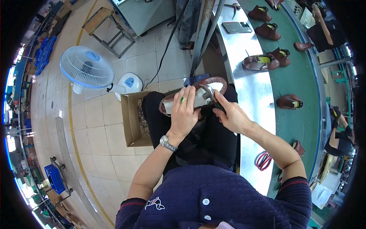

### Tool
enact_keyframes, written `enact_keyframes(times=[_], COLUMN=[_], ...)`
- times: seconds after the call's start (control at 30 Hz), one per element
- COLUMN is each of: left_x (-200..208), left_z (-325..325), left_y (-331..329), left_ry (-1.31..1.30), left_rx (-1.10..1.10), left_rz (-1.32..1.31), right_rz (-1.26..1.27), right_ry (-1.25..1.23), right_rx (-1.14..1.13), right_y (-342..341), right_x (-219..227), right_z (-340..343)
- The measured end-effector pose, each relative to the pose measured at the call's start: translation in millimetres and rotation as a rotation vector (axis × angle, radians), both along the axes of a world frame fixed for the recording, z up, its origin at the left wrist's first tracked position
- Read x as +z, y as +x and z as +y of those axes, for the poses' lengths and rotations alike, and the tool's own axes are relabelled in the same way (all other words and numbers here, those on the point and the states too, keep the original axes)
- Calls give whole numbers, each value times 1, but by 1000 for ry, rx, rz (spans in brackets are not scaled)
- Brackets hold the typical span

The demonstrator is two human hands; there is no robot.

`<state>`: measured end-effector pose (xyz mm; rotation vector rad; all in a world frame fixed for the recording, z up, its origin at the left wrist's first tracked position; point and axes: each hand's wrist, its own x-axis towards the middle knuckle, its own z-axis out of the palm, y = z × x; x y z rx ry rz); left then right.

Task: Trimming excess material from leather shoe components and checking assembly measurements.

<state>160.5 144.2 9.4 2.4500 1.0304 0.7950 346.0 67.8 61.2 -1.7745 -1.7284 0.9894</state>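
A brown leather shoe [219, 82] lies bottom up across my lap, its pale underside showing and its leather edge gathered round the toe. My left hand [185, 108] grips it around the middle, fingers laid over the underside and thumb toward my body. In my right hand [232, 114] is a tool with a curved metal head and dark handle, which looks like pincers [207, 91]. Its head rests on or just over the shoe's underside near the toe; exact contact cannot be made out. My right fingers are closed around the handle.
To my right runs a metal bench [251, 101] with a phone [236, 27], red-handled scissors [263, 161] and a brown shoe [261, 62]. Beyond, a green conveyor [293, 126] carries several shoes. At left are a cardboard box [133, 133], fan [87, 68] and stool [98, 20]. Other people sit across.
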Motion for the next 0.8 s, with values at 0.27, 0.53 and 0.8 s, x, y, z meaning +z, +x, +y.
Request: enact_keyframes(times=[0.27,0.53,0.8], left_x=[-16,-19,-17], left_z=[6,9,6], left_y=[-13,-8,-3], left_ry=[227,308,321], left_rx=[-49,-43,0], left_rz=[113,138,144], right_rz=[-488,-517,-332], right_ry=[57,-17,-18], right_rx=[236,131,-57], right_y=[13,-6,2], right_x=[58,33,23], right_z=[35,45,50])
